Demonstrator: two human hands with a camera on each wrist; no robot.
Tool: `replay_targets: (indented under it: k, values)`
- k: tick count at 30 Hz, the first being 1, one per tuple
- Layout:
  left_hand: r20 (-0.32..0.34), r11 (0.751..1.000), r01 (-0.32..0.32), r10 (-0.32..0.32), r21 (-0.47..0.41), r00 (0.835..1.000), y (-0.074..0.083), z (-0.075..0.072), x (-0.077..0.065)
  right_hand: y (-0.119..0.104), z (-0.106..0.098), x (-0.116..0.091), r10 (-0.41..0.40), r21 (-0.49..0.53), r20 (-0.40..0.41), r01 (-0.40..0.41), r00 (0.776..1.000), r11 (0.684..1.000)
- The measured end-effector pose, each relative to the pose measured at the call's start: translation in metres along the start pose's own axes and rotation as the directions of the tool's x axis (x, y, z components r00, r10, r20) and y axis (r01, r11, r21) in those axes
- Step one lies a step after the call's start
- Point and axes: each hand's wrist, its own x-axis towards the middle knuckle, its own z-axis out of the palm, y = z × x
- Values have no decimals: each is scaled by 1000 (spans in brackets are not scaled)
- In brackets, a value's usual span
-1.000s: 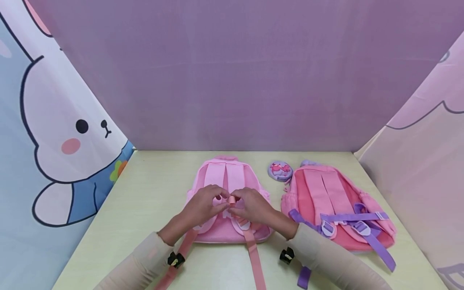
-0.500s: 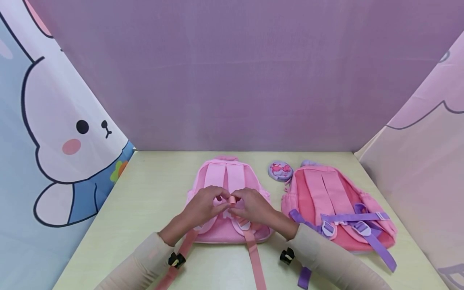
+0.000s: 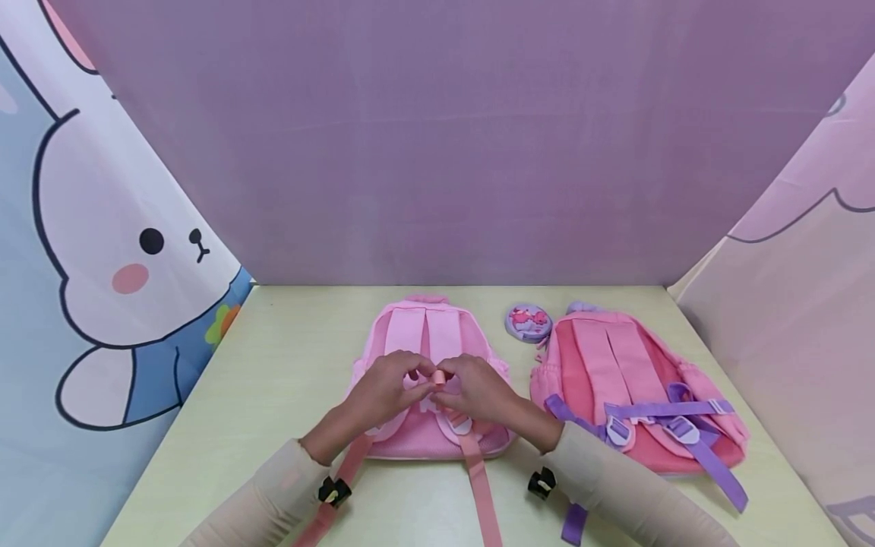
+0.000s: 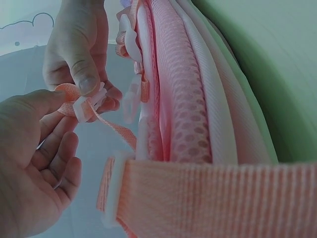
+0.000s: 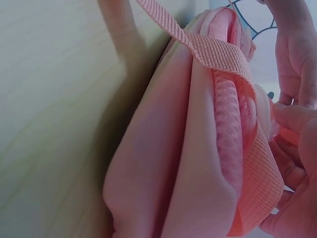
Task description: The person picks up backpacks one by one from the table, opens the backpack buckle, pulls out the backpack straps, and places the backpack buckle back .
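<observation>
A light pink backpack lies with its back panel and shoulder straps facing up. Both hands meet above its middle. My left hand pinches a looped salmon-orange webbing strap between thumb and fingers. From the other side, my right hand grips a white plastic buckle threaded with that strap, its thumb pressed on top. A second white buckle piece hangs beside the bag in the left wrist view. In the right wrist view, webbing crosses the bag's side and the held buckle is mostly hidden.
To the right lies a deeper pink backpack with purple straps. A round purple pouch sits between the bags at the back. Two loose salmon strap ends, one a long strap, run toward the table's front edge.
</observation>
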Motion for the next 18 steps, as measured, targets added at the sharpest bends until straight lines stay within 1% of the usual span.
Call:
replay_targets:
  k: [7,14,18]
  values:
    - [-7,1000,-8,8,9,1000,2,0,1,-1,-2,0,1,8,-2,-1,1000,1000]
    - [-9,1000,3,-2,16,1000,3,1,1,-2,-2,1,-12,-26,-14,12,1000,1000]
    - [-20,1000,3,-2,28,1000,4,2,1,-3,-3,0,-10,-28,-19,9,1000,1000]
